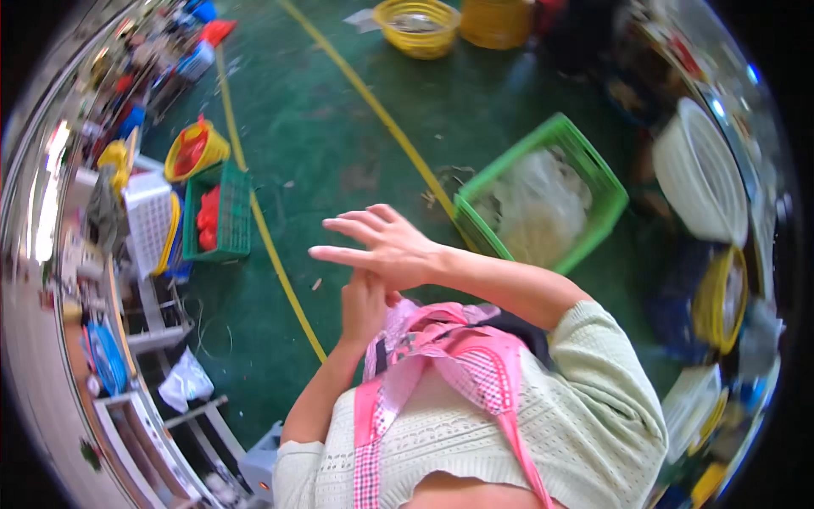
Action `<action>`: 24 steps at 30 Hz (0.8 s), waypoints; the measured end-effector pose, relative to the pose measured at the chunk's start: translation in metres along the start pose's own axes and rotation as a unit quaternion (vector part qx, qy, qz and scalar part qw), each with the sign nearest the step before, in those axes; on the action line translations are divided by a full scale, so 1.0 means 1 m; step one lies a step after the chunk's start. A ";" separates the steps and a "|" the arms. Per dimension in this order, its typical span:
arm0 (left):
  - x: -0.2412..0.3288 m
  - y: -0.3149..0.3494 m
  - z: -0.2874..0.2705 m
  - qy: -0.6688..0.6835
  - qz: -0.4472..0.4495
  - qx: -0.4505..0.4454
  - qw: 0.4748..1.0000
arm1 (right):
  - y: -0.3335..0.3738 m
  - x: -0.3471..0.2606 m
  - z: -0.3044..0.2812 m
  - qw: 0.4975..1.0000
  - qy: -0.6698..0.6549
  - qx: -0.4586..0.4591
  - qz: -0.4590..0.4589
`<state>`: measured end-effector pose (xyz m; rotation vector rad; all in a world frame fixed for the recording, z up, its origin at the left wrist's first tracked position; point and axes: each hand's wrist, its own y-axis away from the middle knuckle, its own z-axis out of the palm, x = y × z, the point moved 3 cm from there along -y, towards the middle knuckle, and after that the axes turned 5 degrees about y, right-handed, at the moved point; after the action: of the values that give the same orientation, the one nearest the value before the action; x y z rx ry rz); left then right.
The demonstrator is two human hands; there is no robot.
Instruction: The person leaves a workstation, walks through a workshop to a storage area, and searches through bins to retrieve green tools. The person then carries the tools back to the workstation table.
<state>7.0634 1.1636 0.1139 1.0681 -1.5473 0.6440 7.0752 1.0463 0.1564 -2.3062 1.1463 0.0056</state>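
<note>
My right hand [388,253] reaches across in front of my body, its fingers stretched out and spread toward the left, and nothing shows in it. Just below, my left hand [365,304] comes up against the underside of the right one. Its fingertips are hidden there, so whether it grips anything does not show. Both hands are above a pink checked apron [475,365] worn over a pale knitted top [585,407].
A green crate [593,153] with a clear plastic bag [547,199] stands on the green floor at right. Left are a dark green crate [236,212], a yellow basket [219,148] and a cluttered bench. White tubs [699,174] line the right side. A yellow basket [417,42] sits far ahead.
</note>
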 end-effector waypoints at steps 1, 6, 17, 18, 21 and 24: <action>0.010 -0.039 -0.012 0.006 -0.024 -0.004 1.000 | -0.028 0.036 0.009 1.000 -0.003 0.007 -0.007; -0.047 -0.268 -0.088 0.235 -0.029 -0.146 0.961 | -0.164 0.211 0.076 0.998 0.002 0.059 -0.037; -0.003 -0.811 -0.258 0.111 0.004 -0.040 0.993 | -0.335 0.731 0.091 0.869 -0.105 0.135 0.465; -0.008 -0.866 -0.260 0.121 0.012 -0.024 0.992 | -0.354 0.759 0.118 0.827 -0.175 0.162 0.509; -0.057 -1.006 -0.277 0.028 0.006 -0.007 1.000 | -0.397 0.864 0.167 0.876 0.017 0.071 0.477; -0.200 -1.085 -0.358 -0.159 -0.148 -0.007 0.976 | -0.471 0.963 0.175 0.880 0.010 0.077 0.469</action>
<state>8.1901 1.0396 -0.1340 1.4085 -1.6126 0.2649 8.0743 0.6498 0.0005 -1.4142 2.0690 0.2428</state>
